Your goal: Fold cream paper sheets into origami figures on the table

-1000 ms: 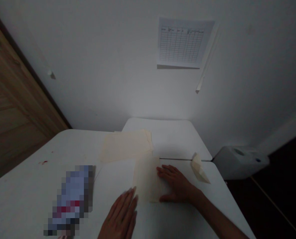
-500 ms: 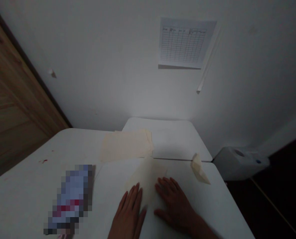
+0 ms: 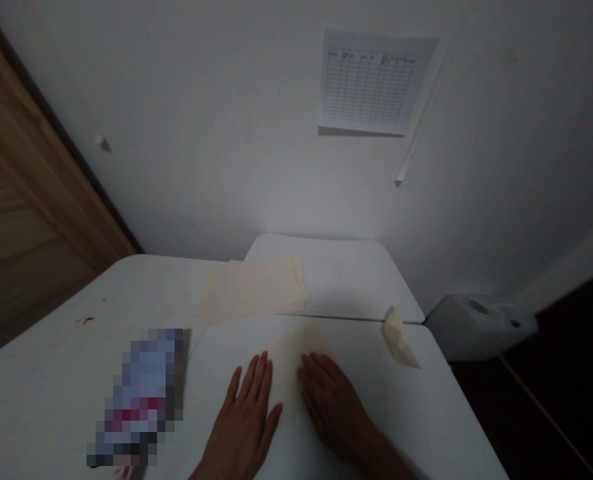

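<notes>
A thin cream paper sheet (image 3: pixel 290 347) lies on the white table in front of me, partly covered by my hands. My left hand (image 3: pixel 244 417) rests flat at the sheet's left edge, its fingers stretched out and the thumb apart. On the right side of the sheet my right hand (image 3: pixel 334 403) lies palm down, fingers close together and slightly bent, holding nothing; its thumb is hidden. To the right of that hand is a folded cream paper piece (image 3: pixel 399 340). Beyond both hands lie several flat cream sheets (image 3: pixel 254 288), stacked unevenly.
A blurred-out blue and red item (image 3: pixel 144 393) lies on the left of the white table (image 3: pixel 41 393). Behind stands a wall with a printed chart (image 3: pixel 369 87). A white plastic container (image 3: pixel 481 327) is beyond the table's right edge, and wooden boards (image 3: pixel 31 173) are at the left.
My left hand has shifted left and a little forward, its fingers more spread. My right hand has slid slightly left, and its thumb has gone from view.
</notes>
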Demonstrator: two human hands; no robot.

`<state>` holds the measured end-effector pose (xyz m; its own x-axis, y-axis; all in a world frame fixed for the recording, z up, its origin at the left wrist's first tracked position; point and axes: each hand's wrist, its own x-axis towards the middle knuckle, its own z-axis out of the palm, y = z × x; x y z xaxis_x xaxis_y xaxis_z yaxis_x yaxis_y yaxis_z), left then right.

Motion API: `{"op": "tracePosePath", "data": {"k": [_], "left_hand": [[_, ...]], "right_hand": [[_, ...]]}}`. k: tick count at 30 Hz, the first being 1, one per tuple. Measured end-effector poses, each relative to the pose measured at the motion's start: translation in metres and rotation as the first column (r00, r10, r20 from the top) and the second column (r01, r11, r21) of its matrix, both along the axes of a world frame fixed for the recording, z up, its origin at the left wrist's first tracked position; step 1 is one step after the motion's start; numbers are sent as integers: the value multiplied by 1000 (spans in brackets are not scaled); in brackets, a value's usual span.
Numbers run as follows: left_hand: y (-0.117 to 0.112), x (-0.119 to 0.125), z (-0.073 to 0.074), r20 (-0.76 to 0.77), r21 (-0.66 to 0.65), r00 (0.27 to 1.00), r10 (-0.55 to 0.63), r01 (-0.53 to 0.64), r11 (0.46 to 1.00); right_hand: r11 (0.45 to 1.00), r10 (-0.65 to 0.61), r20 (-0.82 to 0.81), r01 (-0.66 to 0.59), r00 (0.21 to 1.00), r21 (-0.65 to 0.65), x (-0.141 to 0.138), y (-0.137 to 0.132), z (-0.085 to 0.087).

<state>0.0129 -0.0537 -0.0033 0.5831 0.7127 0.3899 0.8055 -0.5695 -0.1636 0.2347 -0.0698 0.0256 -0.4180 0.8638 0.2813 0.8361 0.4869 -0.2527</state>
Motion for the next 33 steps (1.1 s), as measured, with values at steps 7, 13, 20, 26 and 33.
{"op": "tracePosePath", "data": {"k": [7, 13, 20, 26, 33], "left_hand": [[1, 0, -1, 1, -14, 1000, 1, -1, 1000], [-2, 7, 2, 51, -12, 994, 92, -91, 996], [5, 18, -5, 41, -12, 995, 91, -91, 996], [4, 13, -8, 50, -48, 993, 106, -104, 993], [1, 6, -6, 60, -46, 992, 114, -112, 993]], "right_hand": [[994, 68, 35, -64, 997, -90, -18, 33, 0], [985, 101, 60, -92, 993, -144, -20, 34, -3], [990, 58, 79, -47, 995, -137, -23, 32, -10], [992, 12, 87, -1, 996, -130, -14, 32, -13], [980, -124, 133, 142, 983, -136, 28, 40, -17]]}}
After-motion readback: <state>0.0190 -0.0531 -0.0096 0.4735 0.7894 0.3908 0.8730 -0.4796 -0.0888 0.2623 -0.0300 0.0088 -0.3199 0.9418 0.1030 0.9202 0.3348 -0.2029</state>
